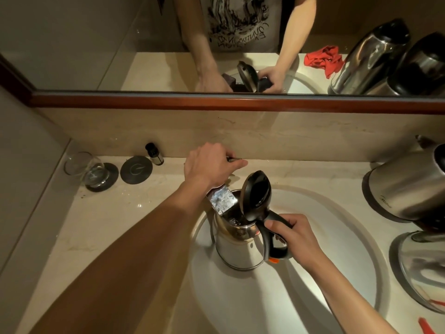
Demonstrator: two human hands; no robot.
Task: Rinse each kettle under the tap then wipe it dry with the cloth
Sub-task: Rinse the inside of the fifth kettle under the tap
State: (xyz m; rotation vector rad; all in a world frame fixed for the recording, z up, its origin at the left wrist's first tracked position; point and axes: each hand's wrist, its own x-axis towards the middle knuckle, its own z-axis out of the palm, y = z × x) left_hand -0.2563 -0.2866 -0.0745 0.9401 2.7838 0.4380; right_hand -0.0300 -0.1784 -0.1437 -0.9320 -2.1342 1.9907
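Observation:
A steel kettle (237,247) with its black lid (257,192) flipped up stands in the white sink (342,239), its mouth under the flat chrome tap spout (221,201). Water shows inside the kettle. My right hand (292,235) grips the kettle's black handle. My left hand (210,165) rests on the tap lever behind the spout, fingers curled over it. Two more steel kettles stand on the counter at the right, one farther back (404,189), one nearer (423,268). The red cloth (431,327) peeks in at the bottom right corner.
A glass (83,168) on a dark coaster, a second round coaster (136,169) and a small dark bottle (154,154) sit at the back left of the marble counter (96,225). A mirror (72,44) with a wooden frame runs above the backsplash.

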